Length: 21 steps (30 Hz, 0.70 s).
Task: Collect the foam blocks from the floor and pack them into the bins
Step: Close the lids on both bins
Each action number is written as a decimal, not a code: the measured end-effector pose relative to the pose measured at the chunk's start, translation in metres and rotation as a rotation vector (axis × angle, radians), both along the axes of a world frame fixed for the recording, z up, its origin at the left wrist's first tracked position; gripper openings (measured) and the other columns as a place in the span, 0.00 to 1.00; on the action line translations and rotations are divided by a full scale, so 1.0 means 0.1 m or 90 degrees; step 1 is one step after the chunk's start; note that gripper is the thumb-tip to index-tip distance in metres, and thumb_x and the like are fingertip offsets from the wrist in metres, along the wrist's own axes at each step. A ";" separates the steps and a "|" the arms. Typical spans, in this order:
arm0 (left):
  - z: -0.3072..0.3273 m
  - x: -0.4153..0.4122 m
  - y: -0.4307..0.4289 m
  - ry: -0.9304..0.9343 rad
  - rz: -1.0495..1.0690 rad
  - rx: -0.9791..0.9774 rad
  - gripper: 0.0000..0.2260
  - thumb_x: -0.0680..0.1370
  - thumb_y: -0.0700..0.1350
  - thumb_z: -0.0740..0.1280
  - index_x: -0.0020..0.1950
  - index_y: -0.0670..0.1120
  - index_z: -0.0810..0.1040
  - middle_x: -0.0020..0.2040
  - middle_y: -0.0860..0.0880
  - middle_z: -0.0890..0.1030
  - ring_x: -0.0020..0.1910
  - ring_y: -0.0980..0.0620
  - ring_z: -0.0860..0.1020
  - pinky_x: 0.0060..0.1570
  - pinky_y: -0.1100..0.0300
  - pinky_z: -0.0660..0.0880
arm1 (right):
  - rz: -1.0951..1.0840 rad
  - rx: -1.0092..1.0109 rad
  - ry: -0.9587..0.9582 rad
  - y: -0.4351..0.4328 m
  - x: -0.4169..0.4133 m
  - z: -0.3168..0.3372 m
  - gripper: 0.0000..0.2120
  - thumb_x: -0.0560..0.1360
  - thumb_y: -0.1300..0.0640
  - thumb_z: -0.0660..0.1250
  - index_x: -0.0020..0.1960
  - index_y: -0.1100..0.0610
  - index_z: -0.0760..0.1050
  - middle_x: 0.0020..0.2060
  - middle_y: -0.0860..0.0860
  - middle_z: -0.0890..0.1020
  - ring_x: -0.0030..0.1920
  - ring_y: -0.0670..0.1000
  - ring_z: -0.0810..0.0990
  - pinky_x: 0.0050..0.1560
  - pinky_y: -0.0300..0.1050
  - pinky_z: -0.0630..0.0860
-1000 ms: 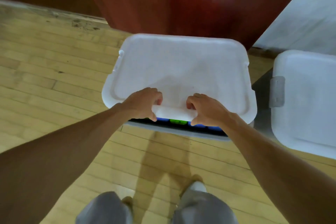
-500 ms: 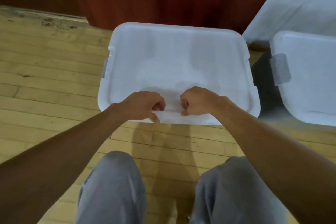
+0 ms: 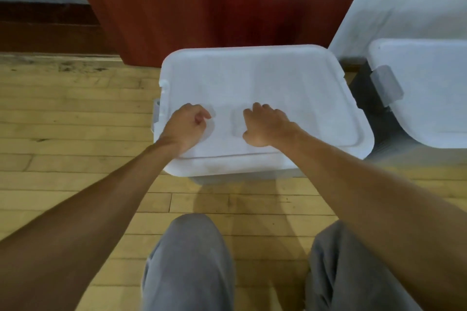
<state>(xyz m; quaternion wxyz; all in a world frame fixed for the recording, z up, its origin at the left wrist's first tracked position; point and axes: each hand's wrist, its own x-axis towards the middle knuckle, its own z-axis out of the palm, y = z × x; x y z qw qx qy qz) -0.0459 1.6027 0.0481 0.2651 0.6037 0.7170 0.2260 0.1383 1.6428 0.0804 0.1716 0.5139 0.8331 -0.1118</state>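
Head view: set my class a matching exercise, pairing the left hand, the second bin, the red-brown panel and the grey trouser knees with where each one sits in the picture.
Things
1. left hand
2. second bin
3. red-brown panel
4. grey trouser knees

Places
A. behind the near lid
B. bottom of the picture
C. resting on the near lid
D. right edge of the picture

Pairs: 1-C, 2-D, 3-A, 4-B
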 end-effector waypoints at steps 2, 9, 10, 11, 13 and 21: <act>-0.07 -0.21 0.00 0.092 0.071 0.019 0.11 0.77 0.40 0.63 0.59 0.46 0.77 0.60 0.46 0.72 0.60 0.47 0.71 0.62 0.57 0.68 | 0.005 0.032 0.080 0.06 -0.22 -0.11 0.25 0.77 0.51 0.61 0.71 0.58 0.63 0.67 0.57 0.67 0.67 0.58 0.67 0.63 0.53 0.67; -0.35 -0.53 -0.12 -0.127 0.319 -0.171 0.34 0.76 0.57 0.67 0.73 0.40 0.59 0.70 0.40 0.65 0.65 0.38 0.70 0.61 0.47 0.71 | 0.030 -0.052 0.110 0.17 -0.52 -0.41 0.32 0.77 0.45 0.60 0.77 0.40 0.48 0.78 0.44 0.46 0.78 0.51 0.45 0.76 0.53 0.48; -0.38 -0.51 -0.13 -0.162 0.332 -0.158 0.33 0.76 0.57 0.67 0.72 0.40 0.61 0.69 0.40 0.66 0.64 0.38 0.71 0.60 0.49 0.72 | 0.027 -0.053 0.113 0.17 -0.48 -0.41 0.32 0.77 0.43 0.60 0.77 0.39 0.48 0.78 0.44 0.46 0.78 0.49 0.45 0.76 0.51 0.48; -0.40 -0.52 -0.12 -0.199 0.350 -0.139 0.32 0.75 0.57 0.68 0.71 0.40 0.63 0.68 0.41 0.67 0.63 0.39 0.72 0.58 0.52 0.72 | 0.026 -0.059 0.119 0.18 -0.46 -0.40 0.32 0.77 0.42 0.60 0.77 0.38 0.48 0.78 0.43 0.46 0.78 0.48 0.45 0.76 0.50 0.48; -0.39 -0.54 -0.04 -0.276 0.397 -0.125 0.30 0.74 0.54 0.71 0.69 0.40 0.66 0.66 0.41 0.71 0.61 0.40 0.74 0.56 0.52 0.72 | 0.023 -0.060 0.124 0.23 -0.45 -0.40 0.33 0.77 0.41 0.61 0.77 0.37 0.49 0.78 0.43 0.47 0.78 0.46 0.46 0.76 0.49 0.49; -0.44 -0.77 0.23 -0.445 0.468 -0.081 0.29 0.64 0.46 0.80 0.59 0.39 0.72 0.55 0.45 0.79 0.49 0.44 0.79 0.50 0.50 0.78 | -0.021 -0.061 0.147 0.36 -0.61 -0.45 0.33 0.75 0.41 0.64 0.76 0.36 0.53 0.78 0.42 0.50 0.77 0.43 0.48 0.74 0.50 0.51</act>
